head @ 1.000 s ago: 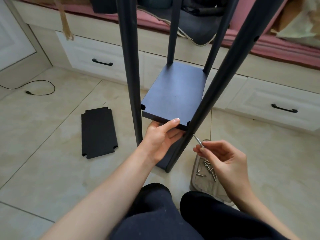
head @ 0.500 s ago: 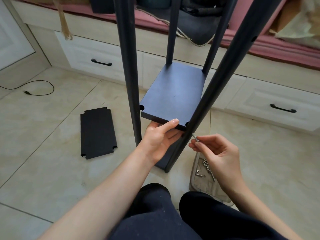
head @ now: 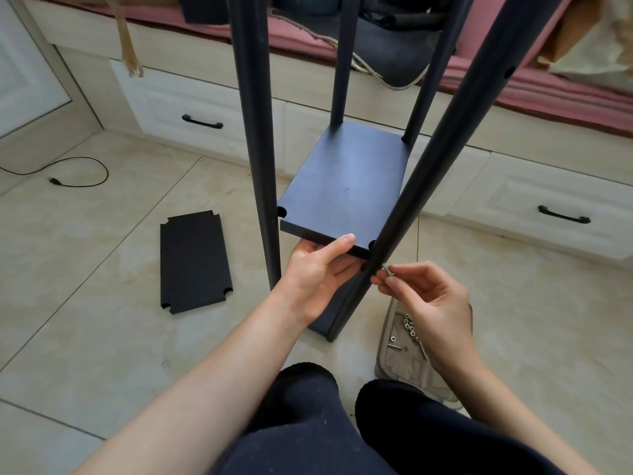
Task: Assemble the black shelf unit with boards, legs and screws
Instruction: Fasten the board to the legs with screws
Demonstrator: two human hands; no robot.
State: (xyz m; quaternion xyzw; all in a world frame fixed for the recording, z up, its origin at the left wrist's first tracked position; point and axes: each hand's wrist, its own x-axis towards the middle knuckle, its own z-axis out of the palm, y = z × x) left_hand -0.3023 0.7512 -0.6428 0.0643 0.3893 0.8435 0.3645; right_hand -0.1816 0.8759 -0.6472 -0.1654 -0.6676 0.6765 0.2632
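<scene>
Gripping the board [head: 346, 186] from below, left hand [head: 317, 272] – right hand [head: 428, 299] pinches a screw [head: 387, 269] against the leg [head: 404, 200]

Tiled floor [head: 102, 337] bears a spare board [head: 194, 262], cable [head: 78, 176], seemingly a screw tray [head: 390, 358].

At frame centre, the left hand [head: 317, 269] grips the near edge of a black shelf board [head: 346, 190], thumb on top, fingers beneath. The board sits between four black legs [head: 255, 138]. Just right of it, the right hand [head: 428, 296] pinches a silver screw [head: 387, 269] against the near right leg [head: 421, 186]. Below that hand, a grey tray [head: 387, 358] of loose screws lies on the tiled floor [head: 85, 337]. A spare board [head: 193, 260] lies flat at centre left.
</scene>
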